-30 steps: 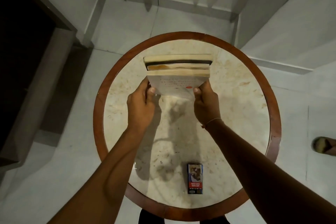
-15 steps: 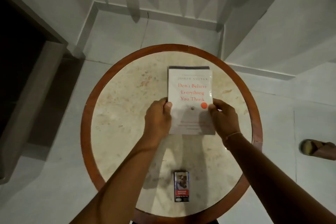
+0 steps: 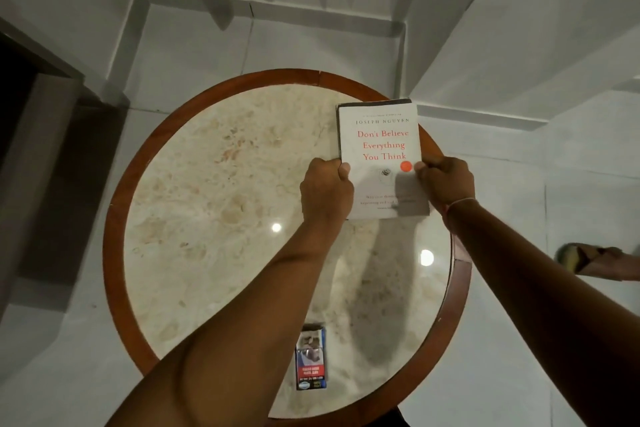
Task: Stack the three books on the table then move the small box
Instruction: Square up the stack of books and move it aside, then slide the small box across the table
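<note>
A white book with red title letters (image 3: 379, 146) lies face up on top of a stack of books, at the far right of the round table (image 3: 114, 218). A dark cover edge of a book below it (image 3: 374, 103) shows along its far side. My left hand (image 3: 325, 192) grips the stack's left edge and my right hand (image 3: 446, 184) grips its right edge. The small box (image 3: 310, 359), blue with a red label, lies near the table's front edge, between my forearms.
The table has a marble top and a brown wooden rim. It stands on a pale tiled floor near a wall corner. A dark doorway is at the left. A sandal (image 3: 595, 260) lies on the floor at the right.
The books went from tilted, page edges toward me, to lying flat with the white cover up. The stack and both hands shifted toward the table's right side.
</note>
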